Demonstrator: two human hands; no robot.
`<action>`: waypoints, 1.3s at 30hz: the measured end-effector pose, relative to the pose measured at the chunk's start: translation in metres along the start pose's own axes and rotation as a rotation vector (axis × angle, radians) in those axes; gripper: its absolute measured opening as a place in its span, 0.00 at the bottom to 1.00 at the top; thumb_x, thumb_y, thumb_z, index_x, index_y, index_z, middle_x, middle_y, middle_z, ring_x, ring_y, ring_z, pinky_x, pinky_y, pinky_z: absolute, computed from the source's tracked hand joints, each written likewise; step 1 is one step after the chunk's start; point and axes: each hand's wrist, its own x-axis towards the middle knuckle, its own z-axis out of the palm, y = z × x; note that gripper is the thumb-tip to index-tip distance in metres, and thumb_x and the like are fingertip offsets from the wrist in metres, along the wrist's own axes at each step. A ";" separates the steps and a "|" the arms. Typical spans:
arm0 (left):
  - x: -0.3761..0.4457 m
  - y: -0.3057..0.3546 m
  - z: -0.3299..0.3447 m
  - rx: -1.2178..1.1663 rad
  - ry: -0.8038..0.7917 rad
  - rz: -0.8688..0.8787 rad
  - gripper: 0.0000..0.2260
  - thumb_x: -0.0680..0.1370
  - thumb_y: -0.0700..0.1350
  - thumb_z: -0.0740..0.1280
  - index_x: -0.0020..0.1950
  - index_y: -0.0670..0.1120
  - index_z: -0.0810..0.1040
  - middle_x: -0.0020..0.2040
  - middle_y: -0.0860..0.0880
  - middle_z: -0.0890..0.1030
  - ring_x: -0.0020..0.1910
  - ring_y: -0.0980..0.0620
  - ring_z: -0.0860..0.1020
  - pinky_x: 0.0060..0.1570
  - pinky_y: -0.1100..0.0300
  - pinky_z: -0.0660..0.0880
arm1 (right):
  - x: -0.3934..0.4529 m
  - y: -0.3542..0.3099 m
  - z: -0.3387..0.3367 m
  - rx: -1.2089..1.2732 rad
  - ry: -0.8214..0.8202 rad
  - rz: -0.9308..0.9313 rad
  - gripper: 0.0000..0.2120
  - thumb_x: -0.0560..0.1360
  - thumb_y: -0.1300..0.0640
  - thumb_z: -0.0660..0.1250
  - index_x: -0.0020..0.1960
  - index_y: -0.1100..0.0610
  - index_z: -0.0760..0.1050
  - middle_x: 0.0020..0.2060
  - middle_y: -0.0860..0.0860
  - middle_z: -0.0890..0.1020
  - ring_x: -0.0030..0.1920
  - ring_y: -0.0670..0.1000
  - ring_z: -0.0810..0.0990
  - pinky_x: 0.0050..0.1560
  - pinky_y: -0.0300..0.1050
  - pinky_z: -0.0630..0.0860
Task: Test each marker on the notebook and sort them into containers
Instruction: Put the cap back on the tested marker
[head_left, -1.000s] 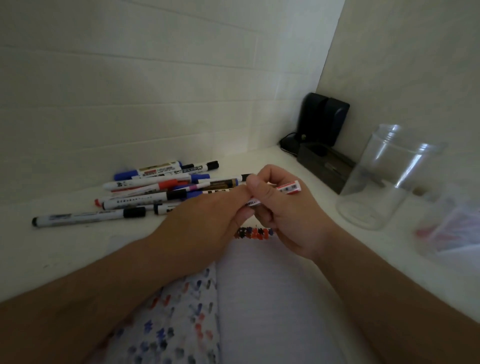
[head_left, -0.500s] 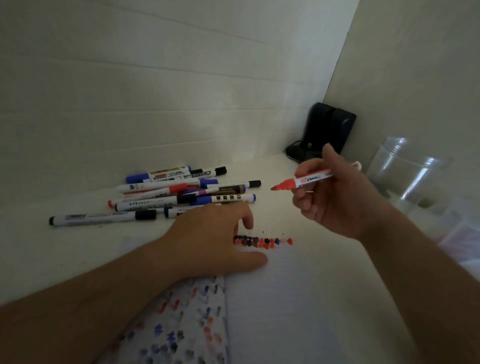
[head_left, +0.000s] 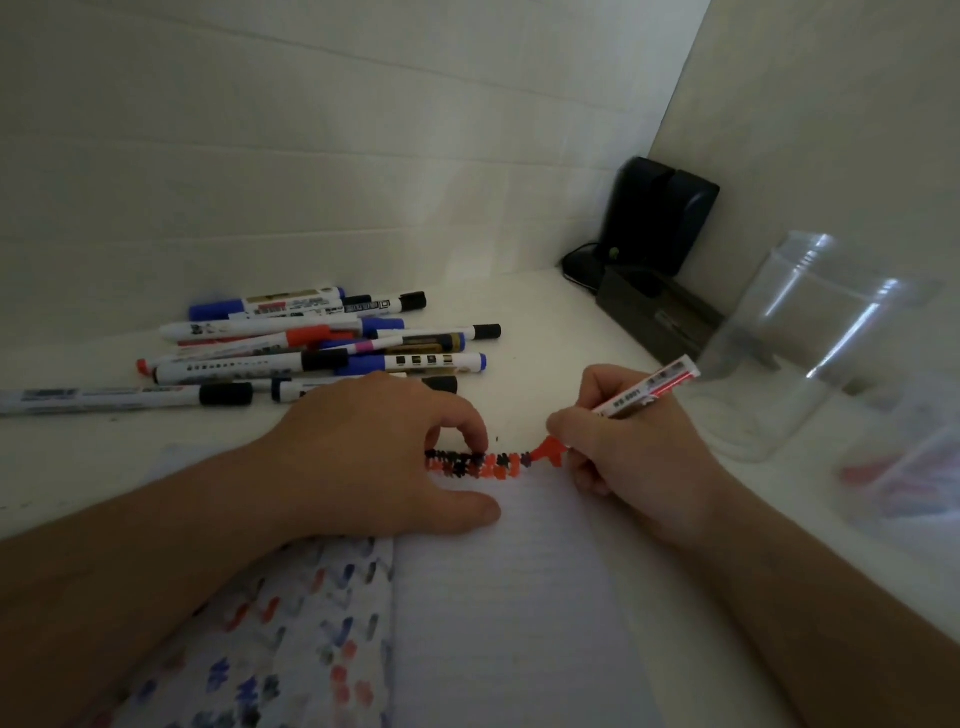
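My right hand (head_left: 639, 457) pinches a red marker (head_left: 644, 392) between thumb and fingers, a tight grip low on the barrel, with its red tip touching the top edge of the open notebook (head_left: 509, 597). The tip sits at the right end of a row of red and black test marks (head_left: 478, 464) along that top line. The marker's white barrel slants up and to the right, away from the page.

My left hand (head_left: 384, 457) rests on the notebook, thumb stretched flat along the page and the forefinger curled down so its tip touches the left part of the row of marks; it holds nothing.

Beyond my left hand, a pile of capped markers (head_left: 322, 345) lies on the white table (head_left: 78, 467) near the wall. To the right stands a clear plastic jar (head_left: 810, 353), with a second, blurred clear container (head_left: 914, 462) nearer the right edge, something red inside it.
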 end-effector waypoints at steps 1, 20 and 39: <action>0.000 0.000 0.000 0.004 -0.002 0.003 0.26 0.65 0.79 0.63 0.59 0.72 0.72 0.42 0.63 0.73 0.39 0.64 0.72 0.37 0.62 0.71 | 0.000 0.000 0.000 0.008 -0.004 0.016 0.14 0.74 0.65 0.72 0.33 0.57 0.71 0.30 0.60 0.81 0.27 0.53 0.77 0.28 0.43 0.74; -0.001 0.000 0.000 0.009 0.007 0.014 0.28 0.64 0.80 0.61 0.60 0.72 0.74 0.42 0.64 0.74 0.40 0.65 0.73 0.40 0.61 0.76 | -0.002 -0.003 0.000 -0.035 -0.004 -0.001 0.13 0.72 0.67 0.71 0.34 0.60 0.70 0.30 0.65 0.79 0.27 0.54 0.76 0.27 0.42 0.74; 0.000 0.001 0.001 0.009 0.009 0.012 0.27 0.65 0.78 0.63 0.60 0.71 0.74 0.41 0.63 0.73 0.38 0.64 0.72 0.38 0.63 0.71 | -0.002 -0.001 0.000 -0.069 -0.044 -0.032 0.13 0.72 0.66 0.73 0.35 0.64 0.70 0.28 0.57 0.80 0.27 0.53 0.77 0.29 0.42 0.76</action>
